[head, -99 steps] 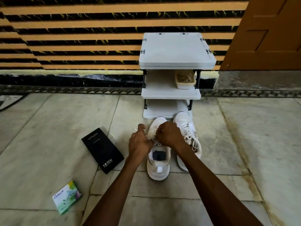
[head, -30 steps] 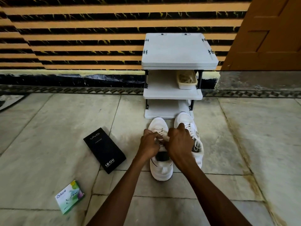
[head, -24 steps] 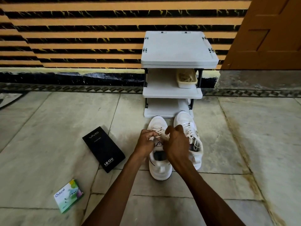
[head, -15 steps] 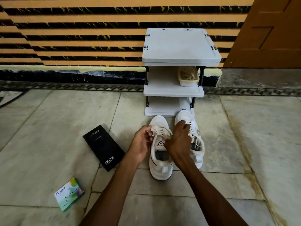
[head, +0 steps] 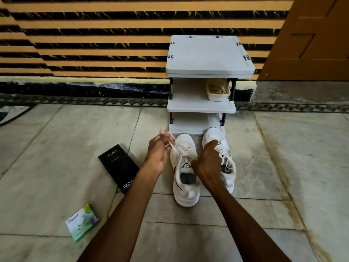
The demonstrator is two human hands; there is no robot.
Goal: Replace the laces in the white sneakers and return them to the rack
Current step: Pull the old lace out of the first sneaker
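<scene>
White lace (head: 171, 143) runs taut from the near sneaker (head: 186, 190), pinched by the left hand (head: 157, 156), the right hand (head: 207, 161) curls over its eyelets, grip hidden, so lacing looks midway, the other sneaker (head: 213, 135) seems laced, and both sit on the floor (head: 283, 167) before the rack (head: 207, 57), unshelved.

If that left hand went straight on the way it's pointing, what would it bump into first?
Probably the bottom shelf of the rack, near its left corner. The left hand, pinching the lace, points forward and slightly rightward, with only bare floor between. From one view, height is uncertain.
</scene>
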